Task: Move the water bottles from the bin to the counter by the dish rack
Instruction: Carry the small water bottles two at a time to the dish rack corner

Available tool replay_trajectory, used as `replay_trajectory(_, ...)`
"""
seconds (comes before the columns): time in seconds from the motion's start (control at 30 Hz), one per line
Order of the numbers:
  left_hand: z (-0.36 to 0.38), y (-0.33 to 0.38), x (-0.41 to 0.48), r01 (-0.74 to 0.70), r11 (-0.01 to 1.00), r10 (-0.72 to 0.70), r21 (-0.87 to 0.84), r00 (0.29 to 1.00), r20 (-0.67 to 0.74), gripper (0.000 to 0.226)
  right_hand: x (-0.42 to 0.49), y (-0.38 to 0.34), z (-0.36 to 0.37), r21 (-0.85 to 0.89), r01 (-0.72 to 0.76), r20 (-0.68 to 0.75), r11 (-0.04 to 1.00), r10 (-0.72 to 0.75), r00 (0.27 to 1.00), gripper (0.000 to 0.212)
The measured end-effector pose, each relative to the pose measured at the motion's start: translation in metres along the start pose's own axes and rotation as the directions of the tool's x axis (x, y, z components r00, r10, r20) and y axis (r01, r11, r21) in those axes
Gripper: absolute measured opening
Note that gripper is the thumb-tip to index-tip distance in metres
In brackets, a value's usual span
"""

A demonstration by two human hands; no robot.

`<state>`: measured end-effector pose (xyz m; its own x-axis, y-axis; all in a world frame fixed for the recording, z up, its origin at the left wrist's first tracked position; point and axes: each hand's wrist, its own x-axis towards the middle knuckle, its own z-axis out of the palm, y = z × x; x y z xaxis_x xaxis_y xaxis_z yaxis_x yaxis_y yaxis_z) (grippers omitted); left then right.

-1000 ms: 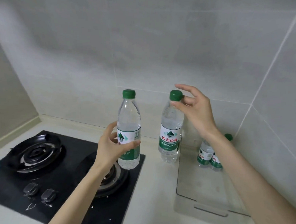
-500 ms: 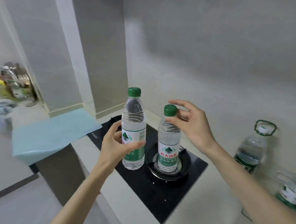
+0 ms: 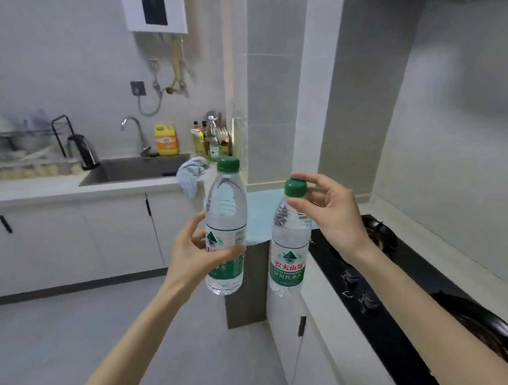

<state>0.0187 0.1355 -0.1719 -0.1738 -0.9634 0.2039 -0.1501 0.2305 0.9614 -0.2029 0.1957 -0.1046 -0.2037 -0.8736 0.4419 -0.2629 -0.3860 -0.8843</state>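
Head view: I've swung away from the stove (image 3: 401, 287), and the dish rack (image 3: 20, 141) now shows far left. My left hand (image 3: 191, 255) curls round the left bottle (image 3: 225, 212). The fingers (image 3: 308, 177) of my right hand (image 3: 334, 217) pinch the right bottle (image 3: 289, 249) by its cap (image 3: 295, 187). Both hang aloft, well apart from the surface (image 3: 23, 190) by the rack.

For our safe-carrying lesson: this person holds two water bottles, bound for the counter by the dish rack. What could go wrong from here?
The right hand pinches its bottle by the green cap alone; it may swing or slip.
The kettle and sink crowd the counter by the dish rack; a bottle might tip.
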Motion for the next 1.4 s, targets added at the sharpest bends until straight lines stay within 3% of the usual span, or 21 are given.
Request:
replay_trajectory(0.47, -0.247, -0.060, 0.057, 0.058, 0.995, -0.029, 0.076, 0.942, -0.335, 0.077, 0.115, 0.009, 0.272, 0.161, 0.072, 0.248, 0.984, -0.111, 0.962, 0.040)
replay_trajectory(0.93, -0.411, -0.129, 0.161, 0.153, 0.978, -0.022, 0.144, 0.756, -0.654, 0.079, 0.260, 0.047, 0.500, 0.319, 0.061, 0.513, 0.946, -0.226, 0.828, 0.041)
replay_trajectory(1.4, -0.551, -0.165, 0.303, 0.181, 0.978, -0.028, 0.099, 0.593, -0.805, 0.078, 0.422, 0.079, 0.705, 0.395, 0.050, 0.631, 0.917, -0.310, 0.711, 0.040)
